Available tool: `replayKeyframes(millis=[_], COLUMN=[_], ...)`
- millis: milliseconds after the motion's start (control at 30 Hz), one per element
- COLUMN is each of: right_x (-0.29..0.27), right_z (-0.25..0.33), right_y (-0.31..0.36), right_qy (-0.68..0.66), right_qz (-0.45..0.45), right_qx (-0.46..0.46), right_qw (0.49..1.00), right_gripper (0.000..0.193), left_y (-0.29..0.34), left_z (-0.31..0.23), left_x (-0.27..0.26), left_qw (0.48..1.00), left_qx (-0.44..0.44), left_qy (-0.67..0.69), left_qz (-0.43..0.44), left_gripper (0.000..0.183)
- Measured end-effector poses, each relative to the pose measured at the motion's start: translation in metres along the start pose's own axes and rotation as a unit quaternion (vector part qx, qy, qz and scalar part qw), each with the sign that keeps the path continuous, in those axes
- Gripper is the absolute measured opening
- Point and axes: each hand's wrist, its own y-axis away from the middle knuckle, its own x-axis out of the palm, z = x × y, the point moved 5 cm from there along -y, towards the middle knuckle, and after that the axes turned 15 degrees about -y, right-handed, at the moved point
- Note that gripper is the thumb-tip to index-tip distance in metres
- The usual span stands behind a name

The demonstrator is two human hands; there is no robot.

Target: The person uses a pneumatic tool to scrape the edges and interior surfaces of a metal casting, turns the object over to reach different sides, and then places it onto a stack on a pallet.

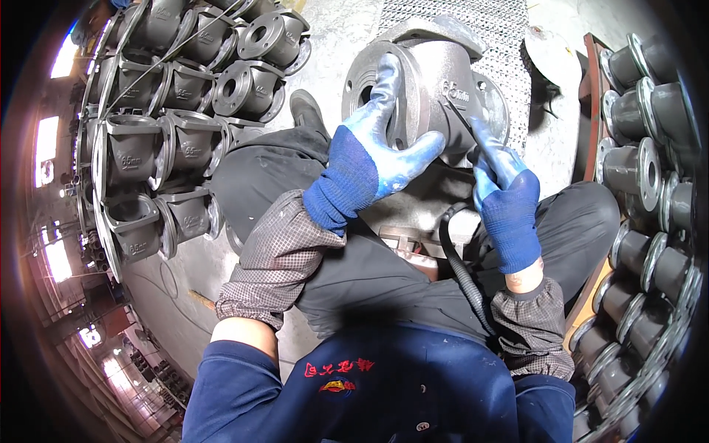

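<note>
A grey cast-iron flanged valve body [443, 63] lies in front of me with raised lettering on its side. My left hand [380, 136], in a blue coated glove, spans its near left flange, forefinger along the flange face and thumb stretched toward the body. In my right hand [502, 166], also gloved, is a thin dark rod-shaped tool [461, 118], its tip against or close to the casting near the lettering. The fingers hide the tool's grip end, so its exact kind is unclear. A black ribbed hose [463, 277] runs below, between my legs; I cannot tell whether it joins the tool.
Stacked grey flanged castings [192, 140] stand on the left. More castings [631, 173] fill the right side beside a rust-coloured frame [591, 96]. Patterned metal plate [509, 18] lies beyond the valve body. A round whitish disc-topped object [552, 55] stands at the far right.
</note>
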Motion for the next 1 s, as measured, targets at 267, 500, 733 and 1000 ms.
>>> replayKeyframes(millis=[267,500,733,1000], right_x=[0.003,0.014,0.018,0.017], right_z=[-0.001,0.008,0.002,0.006], right_y=[-0.001,0.000,0.003,0.003], right_qy=[0.075,0.190,0.156,0.102], right_qz=[0.001,0.041,0.035,0.021], right_qx=[-0.038,-0.006,-0.006,0.001], right_qw=[0.996,0.981,0.987,0.995], right_gripper=[0.053,0.063,0.062,0.054], left_y=[0.000,-0.001,0.001,0.002], left_z=[-0.006,-0.010,-0.009,-0.007], left_x=[0.000,-0.003,-0.004,-0.005], left_qw=[0.999,0.998,0.997,0.992], left_qx=[0.034,0.037,0.034,0.051], left_qy=[-0.014,-0.037,-0.042,-0.039], left_qz=[-0.040,-0.027,-0.050,-0.105], left_gripper=[0.087,0.086,0.086,0.081])
